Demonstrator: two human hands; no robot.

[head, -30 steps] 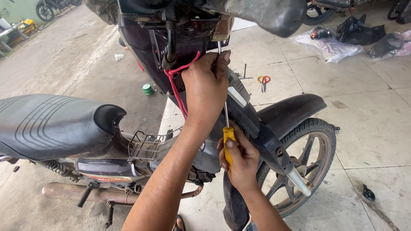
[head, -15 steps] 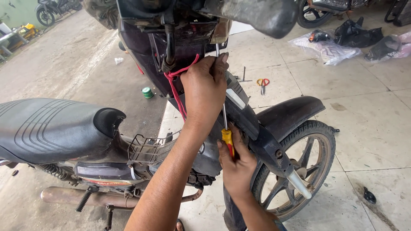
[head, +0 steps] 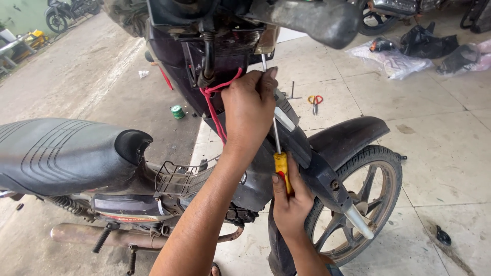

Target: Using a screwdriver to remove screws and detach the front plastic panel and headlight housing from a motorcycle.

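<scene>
The screwdriver (head: pixel 279 148) stands nearly upright against the motorbike's (head: pixel 215 56) front — a thin steel shaft rising from a yellow plastic handle with a red band. Your right hand (head: pixel 290 202) is wrapped tight round that handle from below, thumb pressed along its side, wrist bent upward. Your left hand (head: pixel 249 112) is curled closed high on the shaft, fingers folded over it and pressed against the dark glossy panel, forearm stretched up from the bottom of the view. Just beside that hand, red wires (head: pixel 214 105) loop out of the opened headstock. Lower right sits the spoked front wheel (head: pixel 358 204) with its ribbed rubber tyre under a curved black fender (head: pixel 348 138). To the left lies the ridged vinyl seat (head: pixel 61 153) — matte and padded. On the concrete floor (head: pixel 440 153), well apart, lie orange-handled scissors (head: pixel 314 100) and a small green spool (head: pixel 177 111).
</scene>
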